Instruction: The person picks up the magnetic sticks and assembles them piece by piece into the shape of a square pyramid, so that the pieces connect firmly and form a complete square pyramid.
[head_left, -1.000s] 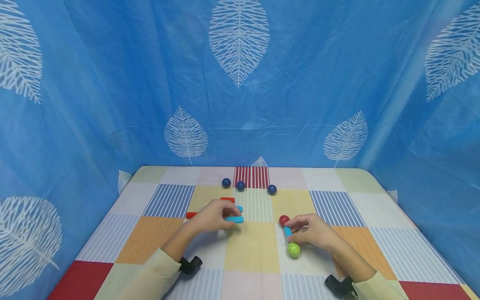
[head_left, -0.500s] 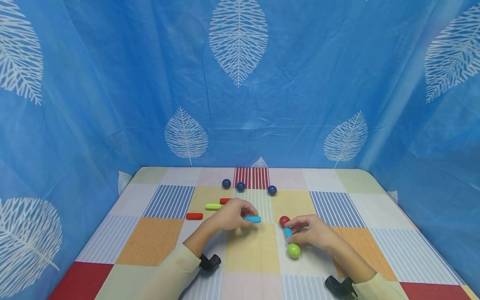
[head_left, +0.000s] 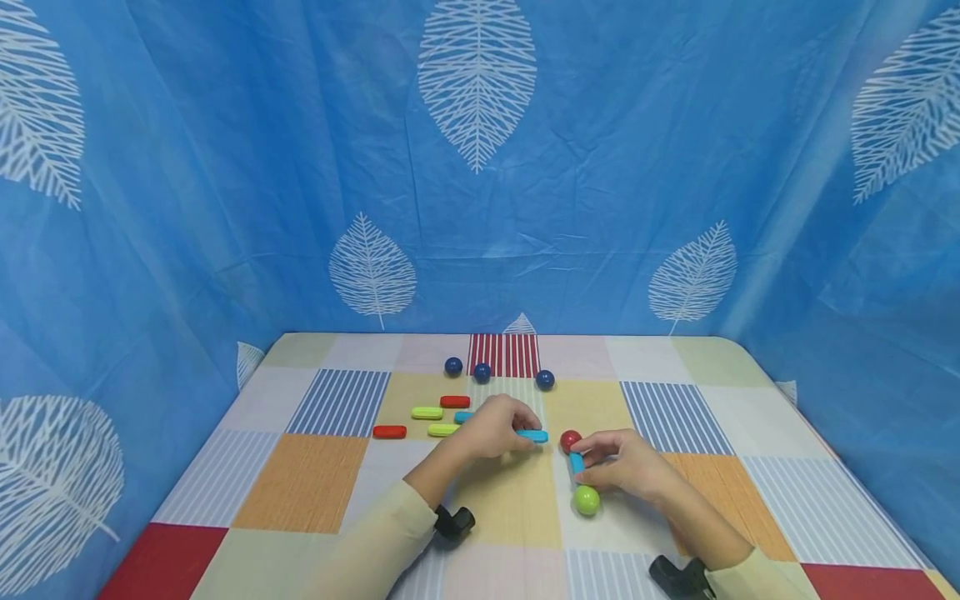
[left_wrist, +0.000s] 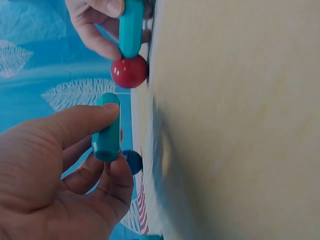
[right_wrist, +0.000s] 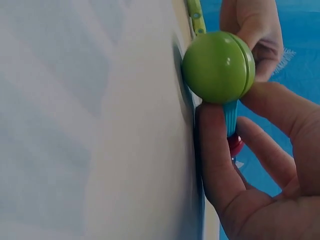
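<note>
My left hand [head_left: 497,428] pinches a blue stick [head_left: 532,436] between thumb and fingers, just left of a red ball [head_left: 570,441]. In the left wrist view that blue stick [left_wrist: 106,130] is held clear of the red ball [left_wrist: 129,71]. My right hand [head_left: 626,465] grips another blue stick [head_left: 577,463], which stands between the red ball and a green ball [head_left: 587,500]. The right wrist view shows fingers around this blue stick [right_wrist: 230,118], behind the green ball [right_wrist: 218,67].
Left of my left hand lie red sticks [head_left: 454,402] [head_left: 389,432], yellow-green sticks [head_left: 427,412] [head_left: 442,430] and a blue stick [head_left: 463,417]. Blue balls [head_left: 453,366] [head_left: 482,372] [head_left: 545,380] rest toward the far edge of the patchwork cloth [head_left: 300,483].
My left hand has moved right with its blue stick, toward the red ball, uncovering the sticks behind it. The right hand has stayed in place.
</note>
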